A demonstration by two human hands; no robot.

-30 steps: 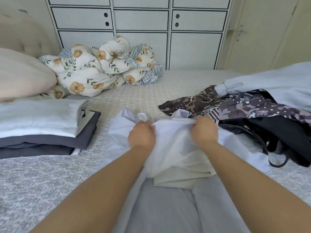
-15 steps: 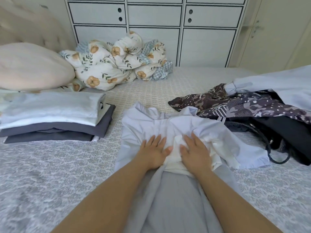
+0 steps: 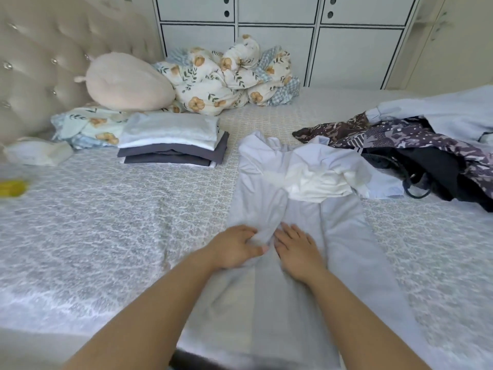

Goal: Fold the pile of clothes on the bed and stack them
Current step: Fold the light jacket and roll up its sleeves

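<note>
While the left hand (image 3: 234, 249) pinches the pale garment (image 3: 293, 263), the right hand (image 3: 297, 249) presses flat, fingers spread

One head-worn camera looks forward and down over the bed (image 3: 106, 236).

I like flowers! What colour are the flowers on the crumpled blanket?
Orange-tan flowers on the blanket, with green leaves; head view.
</note>
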